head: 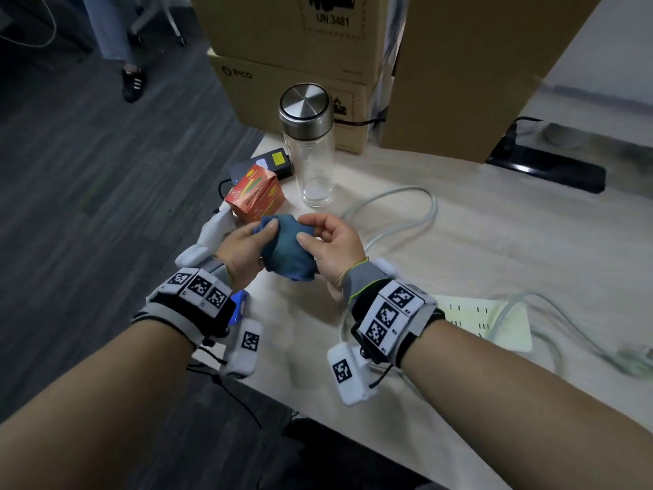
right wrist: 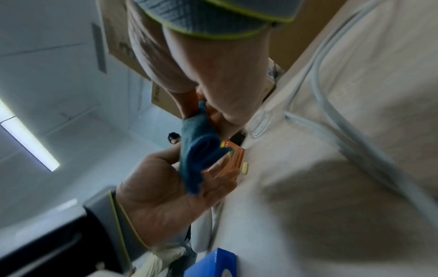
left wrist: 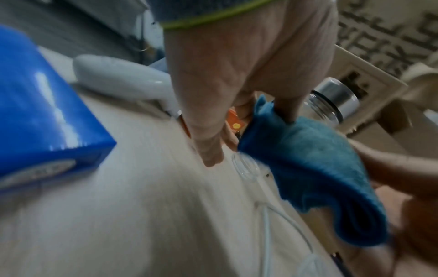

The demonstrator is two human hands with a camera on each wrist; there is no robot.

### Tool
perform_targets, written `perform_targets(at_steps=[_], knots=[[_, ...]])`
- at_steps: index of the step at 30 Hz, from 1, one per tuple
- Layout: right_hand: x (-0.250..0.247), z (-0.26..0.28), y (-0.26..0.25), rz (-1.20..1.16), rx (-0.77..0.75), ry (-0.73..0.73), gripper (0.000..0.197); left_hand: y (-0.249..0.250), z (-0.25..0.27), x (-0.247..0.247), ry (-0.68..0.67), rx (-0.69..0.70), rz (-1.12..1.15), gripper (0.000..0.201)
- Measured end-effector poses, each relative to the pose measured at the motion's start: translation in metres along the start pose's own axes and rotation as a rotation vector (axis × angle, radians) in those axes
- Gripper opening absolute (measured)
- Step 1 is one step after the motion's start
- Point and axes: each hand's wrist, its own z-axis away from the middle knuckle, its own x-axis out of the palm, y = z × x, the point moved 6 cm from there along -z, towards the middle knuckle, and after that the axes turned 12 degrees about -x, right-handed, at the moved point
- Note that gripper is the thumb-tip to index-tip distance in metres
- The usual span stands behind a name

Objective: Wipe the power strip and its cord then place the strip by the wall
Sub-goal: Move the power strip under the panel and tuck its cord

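Both hands hold a bunched blue cloth [head: 288,247] a little above the table, in front of me. My left hand [head: 243,247] pinches its left side, thumb on top; my right hand [head: 327,244] grips its right side with curled fingers. In the left wrist view the blue cloth [left wrist: 315,174] hangs from the left hand [left wrist: 227,105]. In the right wrist view the cloth [right wrist: 198,155] sits between the right hand [right wrist: 208,97] and the left palm. The white power strip [head: 487,321] lies flat to the right, partly behind my right wrist. Its pale cord [head: 399,224] loops across the table.
A glass bottle with a steel lid [head: 311,143], an orange carton [head: 256,198] and a black adapter [head: 268,162] stand behind the cloth. Cardboard boxes [head: 311,65] line the back. A blue box [left wrist: 42,112] and a white handheld device [head: 208,238] lie at the table's left edge. A plug [head: 636,358] lies at right.
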Motion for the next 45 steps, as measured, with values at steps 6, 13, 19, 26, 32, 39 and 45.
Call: perform_targets(at_steps=[6, 13, 19, 26, 32, 39, 45], knots=[[-0.010, -0.008, 0.016, 0.073, 0.075, 0.063, 0.032, -0.004, -0.009, -0.005, 0.152, 0.010, -0.035, 0.035], [-0.005, -0.010, 0.033, 0.303, 0.066, 0.036, 0.030, 0.019, -0.014, -0.022, 0.465, 0.338, -0.890, 0.025], [-0.012, 0.002, 0.026, 0.561, 0.091, -0.140, 0.022, 0.021, -0.004, 0.008, 0.429, 0.393, -1.302, 0.048], [-0.128, 0.038, -0.022, 0.686, -0.087, -0.017, 0.013, -0.021, 0.034, 0.148, -0.036, 0.533, -1.263, 0.055], [-0.300, 0.089, -0.040, 1.181, -0.089, 0.126, 0.032, -0.073, 0.051, 0.240, -0.181, 0.490, -1.808, 0.089], [-0.418, 0.132, -0.010, 1.444, 0.364, 0.032, 0.053, -0.092, 0.040, 0.275, -0.111, 0.439, -2.079, 0.091], [-0.390, 0.159, -0.024, 1.211, 0.155, -0.001, 0.019, -0.016, 0.039, 0.337, -0.039, 0.765, -2.136, 0.083]])
